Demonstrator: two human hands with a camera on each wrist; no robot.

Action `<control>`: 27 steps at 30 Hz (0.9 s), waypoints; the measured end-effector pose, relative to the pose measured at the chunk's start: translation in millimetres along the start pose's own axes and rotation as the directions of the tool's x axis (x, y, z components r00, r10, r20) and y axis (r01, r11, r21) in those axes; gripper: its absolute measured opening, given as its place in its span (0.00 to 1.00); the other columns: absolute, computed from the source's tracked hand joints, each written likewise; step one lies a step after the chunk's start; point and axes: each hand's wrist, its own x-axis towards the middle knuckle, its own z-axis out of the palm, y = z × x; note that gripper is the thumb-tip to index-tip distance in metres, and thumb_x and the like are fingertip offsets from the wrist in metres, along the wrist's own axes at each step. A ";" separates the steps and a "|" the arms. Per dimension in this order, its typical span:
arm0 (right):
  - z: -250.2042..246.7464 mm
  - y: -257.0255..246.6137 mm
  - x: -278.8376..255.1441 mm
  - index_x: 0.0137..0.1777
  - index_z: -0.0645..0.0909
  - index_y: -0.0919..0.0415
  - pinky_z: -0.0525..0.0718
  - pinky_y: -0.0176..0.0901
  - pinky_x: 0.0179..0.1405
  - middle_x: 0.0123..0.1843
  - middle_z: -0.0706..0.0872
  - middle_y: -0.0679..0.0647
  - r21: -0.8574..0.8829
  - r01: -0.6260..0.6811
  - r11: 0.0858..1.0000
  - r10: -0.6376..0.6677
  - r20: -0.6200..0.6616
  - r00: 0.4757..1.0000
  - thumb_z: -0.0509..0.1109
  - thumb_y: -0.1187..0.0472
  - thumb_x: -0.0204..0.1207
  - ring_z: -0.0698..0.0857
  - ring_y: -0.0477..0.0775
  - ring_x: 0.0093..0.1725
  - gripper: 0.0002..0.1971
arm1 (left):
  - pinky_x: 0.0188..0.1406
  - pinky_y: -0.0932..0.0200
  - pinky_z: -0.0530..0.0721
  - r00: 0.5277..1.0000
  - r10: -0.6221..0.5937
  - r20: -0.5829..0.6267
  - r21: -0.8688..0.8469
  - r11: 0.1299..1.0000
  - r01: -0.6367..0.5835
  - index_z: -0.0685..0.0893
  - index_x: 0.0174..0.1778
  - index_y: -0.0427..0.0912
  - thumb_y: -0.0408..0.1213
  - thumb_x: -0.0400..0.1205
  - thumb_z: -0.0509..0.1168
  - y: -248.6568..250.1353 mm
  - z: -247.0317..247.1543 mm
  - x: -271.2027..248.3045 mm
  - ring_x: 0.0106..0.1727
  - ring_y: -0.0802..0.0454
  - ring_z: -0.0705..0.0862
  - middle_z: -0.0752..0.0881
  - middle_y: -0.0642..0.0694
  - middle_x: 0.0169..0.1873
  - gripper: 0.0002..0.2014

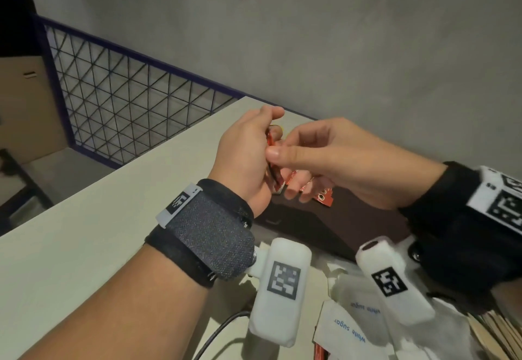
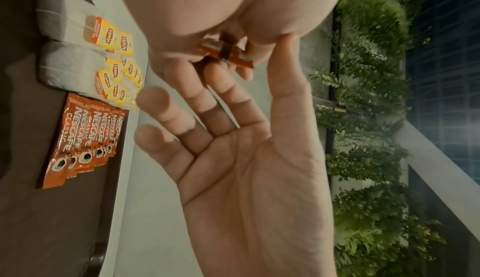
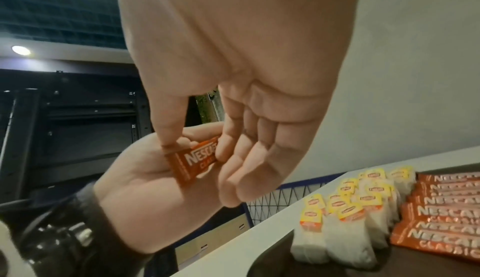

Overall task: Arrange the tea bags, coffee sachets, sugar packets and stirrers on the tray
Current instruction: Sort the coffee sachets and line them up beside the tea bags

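Observation:
Both hands meet above the dark brown tray (image 1: 353,227). My left hand (image 1: 268,139) holds an orange-red Nescafé coffee sachet (image 3: 200,160) between thumb and fingers. My right hand (image 3: 194,148) pinches the same sachet's end with thumb and forefinger. In the head view only the sachet's edge (image 1: 273,167) shows between the hands. On the tray lie a row of several coffee sachets (image 2: 85,137) and, beside them, several tea bags (image 2: 59,61) with yellow Lipton tags (image 2: 114,41) hanging over the tray's edge. White sugar packets (image 1: 353,317) and wooden stirrers (image 1: 497,331) lie off the tray, near me.
The tray sits on a pale counter (image 1: 113,218) against a grey wall (image 1: 339,49). A dark wire-mesh railing (image 1: 127,100) borders the counter's left end. A black cable (image 1: 220,331) runs along the counter's near edge. Wrist-worn camera units (image 1: 279,283) hang over the sugar packets.

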 end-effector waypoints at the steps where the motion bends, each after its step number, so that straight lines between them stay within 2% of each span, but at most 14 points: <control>1: 0.2 -0.5 0.3 0.54 0.82 0.70 0.88 0.53 0.42 0.42 0.92 0.62 0.022 -0.013 1.000 0.013 -0.006 1.000 0.80 0.51 0.70 0.90 0.64 0.40 0.23 | 0.20 0.65 0.72 1.000 0.002 0.002 -0.028 1.000 -0.002 0.84 0.50 0.44 0.41 0.92 0.59 1.0 -0.4 -0.1 0.24 0.56 0.73 0.73 0.50 0.28 0.10; 5: -4.6 -3.0 -0.4 0.49 0.80 0.64 0.92 0.50 0.46 0.46 0.90 0.67 0.222 -0.131 0.966 0.118 0.069 0.991 0.78 0.59 0.75 0.91 0.63 0.44 0.11 | 0.29 0.61 0.74 0.999 0.023 0.027 -0.134 0.991 -0.019 0.82 0.47 0.43 0.39 0.90 0.60 1.0 2.0 -0.5 0.31 0.53 0.72 0.72 0.49 0.28 0.09; 8: -6.1 -1.6 0.0 0.46 0.79 0.63 0.92 0.52 0.54 0.48 0.89 0.67 0.298 -0.186 0.936 0.153 0.132 0.979 0.78 0.63 0.72 0.91 0.67 0.51 0.10 | 0.31 0.58 0.73 0.997 0.036 0.075 -0.135 0.991 -0.025 0.81 0.43 0.44 0.40 0.86 0.60 -1.7 5.0 -4.7 0.31 0.52 0.70 0.70 0.49 0.30 0.08; 9: -6.0 -1.2 0.3 0.45 0.79 0.63 0.92 0.50 0.51 0.46 0.90 0.66 0.298 -0.191 0.935 0.156 0.140 0.978 0.78 0.64 0.70 0.91 0.66 0.50 0.10 | 0.31 0.59 0.72 0.995 0.052 0.088 -0.120 0.992 -0.042 0.80 0.43 0.44 0.41 0.85 0.58 -2.2 5.5 -6.0 0.31 0.52 0.69 0.70 0.49 0.30 0.09; 11: -5.9 0.0 0.3 0.45 0.80 0.61 0.89 0.42 0.40 0.41 0.90 0.60 0.298 -0.189 0.936 0.153 0.141 0.978 0.79 0.64 0.68 0.91 0.57 0.42 0.11 | 0.32 0.57 0.70 0.991 0.088 0.097 -0.063 0.995 -0.082 0.81 0.45 0.43 0.41 0.85 0.57 -2.0 6.6 -7.7 0.31 0.53 0.69 0.70 0.50 0.31 0.09; 13: -6.2 0.6 0.7 0.50 0.81 0.61 0.82 0.38 0.34 0.35 0.88 0.55 0.289 -0.156 0.944 0.138 0.080 0.987 0.80 0.64 0.69 0.86 0.49 0.32 0.13 | 0.33 0.58 0.71 0.988 0.115 0.101 0.003 0.993 -0.116 0.83 0.48 0.44 0.38 0.86 0.57 -1.4 7.6 -6.5 0.32 0.54 0.72 0.73 0.49 0.33 0.09; 14: -7.3 0.7 1.0 0.53 0.81 0.60 0.79 0.38 0.33 0.34 0.87 0.54 0.269 -0.123 0.955 0.122 0.021 0.992 0.80 0.65 0.69 0.83 0.47 0.31 0.15 | 0.32 0.59 0.74 0.987 0.123 0.105 0.031 0.991 -0.127 0.84 0.49 0.44 0.36 0.86 0.58 -1.0 7.7 -5.3 0.32 0.54 0.74 0.75 0.49 0.34 0.09; 16: -11.8 0.3 1.4 0.54 0.83 0.60 0.75 0.42 0.36 0.36 0.87 0.56 0.206 -0.042 0.978 0.067 -0.114 0.991 0.83 0.65 0.66 0.82 0.50 0.34 0.17 | 0.32 0.60 0.79 0.983 0.135 0.124 0.133 0.980 -0.151 0.83 0.49 0.43 0.32 0.85 0.60 -0.4 6.2 -1.6 0.33 0.56 0.80 0.79 0.49 0.35 0.06; 19: -20.5 0.4 0.1 0.53 0.86 0.63 0.75 0.53 0.45 0.48 0.90 0.70 0.140 0.011 0.990 0.024 -0.243 0.970 0.84 0.62 0.60 0.86 0.60 0.44 0.21 | 0.32 0.62 0.81 0.981 0.103 0.164 0.254 0.956 -0.143 0.84 0.49 0.41 0.29 0.85 0.65 -1.7 1.2 2.3 0.35 0.56 0.84 0.88 0.46 0.39 0.04; 21: -26.4 3.6 -1.2 0.53 0.87 0.66 0.78 0.50 0.45 0.50 0.90 0.71 0.109 0.007 0.994 0.022 -0.264 0.964 0.83 0.60 0.60 0.87 0.59 0.46 0.21 | 0.35 0.63 0.85 0.984 0.076 0.161 0.234 0.966 -0.113 0.89 0.54 0.38 0.28 0.84 0.70 -3.2 -2.0 3.1 0.36 0.57 0.87 0.92 0.45 0.41 0.05; 24: -33.7 10.3 -3.7 0.49 0.89 0.64 0.77 0.40 0.35 0.45 0.89 0.65 0.101 -0.019 0.995 0.043 -0.239 0.970 0.81 0.58 0.63 0.84 0.55 0.41 0.16 | 0.38 0.63 0.89 0.989 0.054 0.135 0.156 0.985 -0.075 0.90 0.57 0.34 0.26 0.83 0.72 -4.2 -4.5 4.2 0.35 0.57 0.89 0.93 0.44 0.39 0.09; 27: -40.1 14.2 -7.0 0.47 0.90 0.64 0.77 0.41 0.34 0.38 0.89 0.59 0.082 -0.037 0.996 0.056 -0.241 0.969 0.80 0.62 0.68 0.83 0.52 0.35 0.09 | 0.39 0.61 0.90 0.993 0.015 0.115 0.145 0.989 -0.032 0.88 0.59 0.33 0.26 0.82 0.73 -5.6 -5.6 4.5 0.37 0.55 0.90 0.92 0.42 0.40 0.10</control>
